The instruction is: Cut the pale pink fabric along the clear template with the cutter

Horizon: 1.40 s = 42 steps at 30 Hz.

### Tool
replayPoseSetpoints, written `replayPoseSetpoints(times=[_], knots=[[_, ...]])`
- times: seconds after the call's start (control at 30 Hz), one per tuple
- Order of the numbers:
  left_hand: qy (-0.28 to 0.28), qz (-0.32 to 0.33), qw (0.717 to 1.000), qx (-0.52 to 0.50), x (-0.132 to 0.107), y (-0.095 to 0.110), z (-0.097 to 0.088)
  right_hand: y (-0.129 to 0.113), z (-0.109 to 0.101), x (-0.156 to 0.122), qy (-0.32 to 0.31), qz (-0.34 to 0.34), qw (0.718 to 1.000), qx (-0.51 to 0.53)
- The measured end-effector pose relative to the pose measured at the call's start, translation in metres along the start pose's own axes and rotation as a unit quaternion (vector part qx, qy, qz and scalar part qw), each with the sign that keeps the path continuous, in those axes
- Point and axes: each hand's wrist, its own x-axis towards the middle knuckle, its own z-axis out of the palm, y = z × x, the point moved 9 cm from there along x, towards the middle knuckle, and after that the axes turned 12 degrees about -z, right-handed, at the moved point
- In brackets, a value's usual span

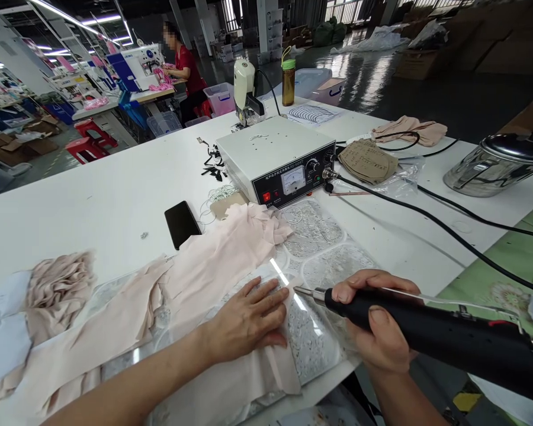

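Observation:
My left hand point(251, 313) lies flat, fingers stretched out, on pale pink fabric point(282, 367) spread over a clear plastic sheet point(313, 349). Wrapped around the black handle of a handheld ultrasonic spot welder point(444, 337) is my right hand point(382, 331). The welder's thin metal tip points left and reaches the fabric's edge, just beyond my left fingertips; whether it touches cannot be told. Behind my left hand, a gathered pile of the same pink fabric point(226, 251) rests on the sheet. More pink strips point(102, 319) are layered to the left of my left forearm.
A control box point(270, 148) with a dial stands behind the fabric, its black cable point(426, 216) curving right. Nearby are a phone point(182, 223), a bottle point(288, 83), brown card patterns point(368, 161) and a steel pot point(484, 168). A person in red point(187, 65) sits at a sewing machine.

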Motion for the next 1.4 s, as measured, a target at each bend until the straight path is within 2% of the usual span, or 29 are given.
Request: replayPoseSetpoints(times=[0.17, 0.33, 0.5, 0.97, 1.23, 1.4], knots=[[-0.003, -0.001, 1.000, 0.000, -0.001, 0.000, 0.001, -0.001, -0.002, 0.001, 0.023, 0.033, 0.998, 0.057], [0.001, 0.000, 1.000, 0.003, -0.002, 0.001, 0.000, -0.005, 0.002, 0.001, 0.012, 0.057, 0.995, 0.080], [0.003, 0.000, 1.000, -0.001, -0.001, 0.001, 0.000, 0.002, 0.005, -0.002, 0.007, 0.073, 0.993, 0.088], [0.004, -0.003, 1.000, -0.011, 0.000, 0.000, -0.002, 0.002, 0.008, -0.002, 0.003, 0.075, 0.994, 0.077], [0.008, -0.008, 1.000, -0.021, -0.001, -0.002, -0.002, 0.002, 0.015, -0.001, -0.035, 0.057, 0.995, 0.078], [0.013, -0.005, 0.999, -0.046, -0.003, -0.006, -0.004, -0.004, 0.007, -0.006, -0.015, 0.079, 0.992, 0.101]])
